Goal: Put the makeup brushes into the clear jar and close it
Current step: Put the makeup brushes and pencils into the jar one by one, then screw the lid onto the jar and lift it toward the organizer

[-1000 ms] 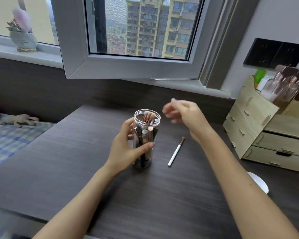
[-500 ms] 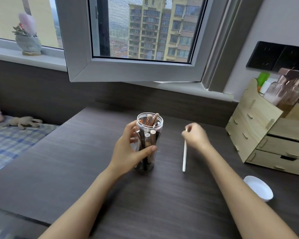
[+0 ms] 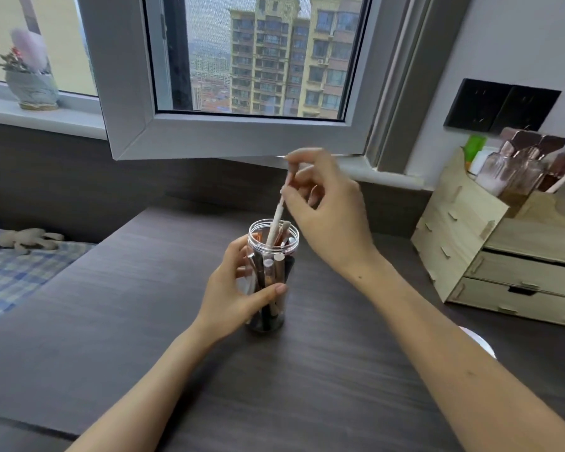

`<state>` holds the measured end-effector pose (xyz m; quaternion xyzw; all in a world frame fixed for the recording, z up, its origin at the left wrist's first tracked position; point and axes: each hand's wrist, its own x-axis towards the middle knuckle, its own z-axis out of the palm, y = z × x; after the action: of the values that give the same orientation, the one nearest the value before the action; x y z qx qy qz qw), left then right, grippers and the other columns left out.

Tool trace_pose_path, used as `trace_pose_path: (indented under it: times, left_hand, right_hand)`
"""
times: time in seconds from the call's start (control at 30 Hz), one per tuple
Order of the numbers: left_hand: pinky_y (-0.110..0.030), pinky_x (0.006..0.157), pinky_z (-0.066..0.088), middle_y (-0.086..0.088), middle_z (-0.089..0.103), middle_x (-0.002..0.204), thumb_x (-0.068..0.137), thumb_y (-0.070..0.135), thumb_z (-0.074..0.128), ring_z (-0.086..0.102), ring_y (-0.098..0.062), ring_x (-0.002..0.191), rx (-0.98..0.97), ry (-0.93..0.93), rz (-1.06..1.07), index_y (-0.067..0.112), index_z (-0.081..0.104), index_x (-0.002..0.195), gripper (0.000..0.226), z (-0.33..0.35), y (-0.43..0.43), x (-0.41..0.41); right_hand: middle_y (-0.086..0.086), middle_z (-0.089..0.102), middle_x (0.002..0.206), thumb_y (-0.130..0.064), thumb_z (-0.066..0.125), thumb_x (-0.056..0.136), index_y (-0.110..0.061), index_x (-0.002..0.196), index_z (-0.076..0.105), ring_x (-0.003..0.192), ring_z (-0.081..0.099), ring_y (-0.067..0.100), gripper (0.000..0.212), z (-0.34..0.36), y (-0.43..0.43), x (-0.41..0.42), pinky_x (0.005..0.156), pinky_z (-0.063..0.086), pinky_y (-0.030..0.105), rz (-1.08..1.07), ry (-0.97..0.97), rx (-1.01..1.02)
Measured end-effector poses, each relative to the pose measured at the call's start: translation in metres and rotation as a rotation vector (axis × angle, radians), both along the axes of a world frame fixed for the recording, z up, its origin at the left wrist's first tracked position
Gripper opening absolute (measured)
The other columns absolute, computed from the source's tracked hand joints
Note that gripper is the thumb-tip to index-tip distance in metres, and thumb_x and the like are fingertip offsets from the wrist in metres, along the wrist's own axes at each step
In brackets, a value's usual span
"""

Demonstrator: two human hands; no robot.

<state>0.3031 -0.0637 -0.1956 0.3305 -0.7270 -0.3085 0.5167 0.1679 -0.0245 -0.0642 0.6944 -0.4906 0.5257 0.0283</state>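
Lifted off the desk, white brush [image 3: 279, 212] now enters brush-filled jar [image 3: 272, 256].

left hand [image 3: 234, 293] wrapped around the jar [image 3: 272, 246], thumb across its front. right hand [image 3: 331, 210] raised above, fingertips pinching a white brush [image 3: 278, 216], forearm angled in from lower right.

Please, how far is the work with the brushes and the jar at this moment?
Done: several brushes already stand in the clear jar, steadied by the left hand. In hand: the right hand lowers a white-handled brush through the open mouth. Left: release it, then fit the lid, probably the white piece behind the right forearm.
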Motion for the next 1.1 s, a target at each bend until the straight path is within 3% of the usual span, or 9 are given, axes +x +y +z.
trace_pose_path:
  times: [0.27, 0.4, 0.53, 0.6, 0.67, 0.73, 0.87, 0.97, 1.1]
  left_hand:
    - [-0.011, 0.087, 0.043, 0.040, 0.054, 0.117, 0.062, 0.049, 0.074, 0.056, 0.005, 0.108, -0.004, 0.011, -0.024, 0.041, 0.039, 0.125, 0.073, 0.000, 0.000, 0.000]
    - [-0.013, 0.088, 0.044, 0.040, 0.055, 0.115, 0.061, 0.049, 0.075, 0.057, 0.005, 0.106, -0.001, 0.024, -0.024, 0.041, 0.041, 0.124, 0.072, -0.001, -0.001, 0.000]
    - [-0.023, 0.090, 0.046, 0.036, 0.055, 0.117, 0.060, 0.050, 0.074, 0.058, 0.001, 0.107, 0.003, 0.028, -0.031, 0.040, 0.041, 0.125, 0.073, -0.001, 0.000, -0.001]
    - [-0.024, 0.090, 0.046, 0.036, 0.056, 0.117, 0.059, 0.050, 0.074, 0.058, 0.001, 0.106, 0.008, 0.029, -0.031, 0.041, 0.041, 0.123, 0.073, -0.002, 0.001, -0.002]
    - [-0.020, 0.089, 0.045, 0.037, 0.057, 0.115, 0.057, 0.051, 0.074, 0.058, 0.003, 0.106, 0.019, 0.029, -0.024, 0.047, 0.041, 0.120, 0.071, -0.002, 0.001, -0.003]
    - [-0.016, 0.089, 0.043, 0.039, 0.057, 0.112, 0.056, 0.051, 0.074, 0.058, 0.004, 0.105, 0.028, 0.029, -0.020, 0.054, 0.040, 0.115, 0.069, -0.003, 0.002, -0.003]
    - [-0.022, 0.091, 0.044, 0.038, 0.060, 0.108, 0.054, 0.050, 0.074, 0.059, -0.002, 0.106, 0.047, 0.045, -0.025, 0.055, 0.042, 0.113, 0.067, -0.004, 0.002, -0.007]
    - [-0.022, 0.091, 0.043, 0.038, 0.060, 0.107, 0.054, 0.049, 0.075, 0.058, 0.001, 0.106, 0.064, 0.059, -0.035, 0.053, 0.042, 0.113, 0.067, -0.003, 0.004, -0.013]
    - [-0.023, 0.091, 0.043, 0.025, 0.063, 0.109, 0.054, 0.049, 0.073, 0.058, 0.005, 0.102, 0.082, 0.067, -0.040, 0.039, 0.045, 0.120, 0.072, -0.001, 0.011, -0.026]
  right_hand:
    - [-0.001, 0.076, 0.092, -0.015, 0.059, 0.085, -0.013, 0.089, 0.077, 0.094, 0.057, 0.019, 0.018, -0.022, -0.008, -0.002, 0.083, 0.042, 0.026, -0.032, 0.322, 0.266]
    - [0.006, 0.073, 0.111, -0.018, 0.051, 0.094, -0.010, 0.111, 0.070, 0.107, 0.063, 0.018, 0.027, -0.022, 0.002, -0.008, 0.095, 0.047, 0.033, 0.086, 0.220, 0.262]
    - [0.005, 0.044, 0.147, -0.031, 0.035, 0.097, -0.012, 0.136, 0.049, 0.142, 0.032, 0.012, 0.045, -0.035, 0.014, -0.017, 0.119, 0.012, 0.032, 0.157, 0.449, 0.411]
    - [0.002, 0.043, 0.148, -0.031, 0.035, 0.096, -0.013, 0.139, 0.043, 0.142, 0.029, 0.009, 0.047, -0.038, 0.025, -0.026, 0.119, 0.009, 0.026, 0.155, 0.321, 0.354]
    - [-0.003, 0.055, 0.138, -0.027, 0.041, 0.096, -0.015, 0.134, 0.052, 0.131, 0.043, 0.004, 0.041, -0.041, 0.037, -0.042, 0.111, 0.023, 0.016, 0.055, 0.111, 0.276]
    - [-0.001, 0.067, 0.122, -0.027, 0.048, 0.095, -0.017, 0.121, 0.063, 0.114, 0.059, 0.013, 0.032, -0.051, 0.048, -0.072, 0.099, 0.039, 0.022, -0.207, 0.107, 0.302]
    - [0.005, 0.055, 0.135, -0.044, 0.050, 0.090, -0.022, 0.135, 0.045, 0.125, 0.049, 0.028, 0.050, -0.083, 0.073, -0.144, 0.101, 0.039, 0.041, -0.679, 0.440, 0.889]
    - [0.008, 0.045, 0.141, -0.051, 0.054, 0.084, -0.025, 0.140, 0.036, 0.131, 0.040, 0.032, 0.064, -0.097, 0.092, -0.176, 0.103, 0.037, 0.043, -0.770, 0.441, 1.219]
    - [0.010, 0.045, 0.143, -0.047, 0.056, 0.082, -0.026, 0.141, 0.037, 0.131, 0.041, 0.035, 0.066, -0.102, 0.093, -0.190, 0.104, 0.040, 0.040, -0.729, 0.394, 1.219]
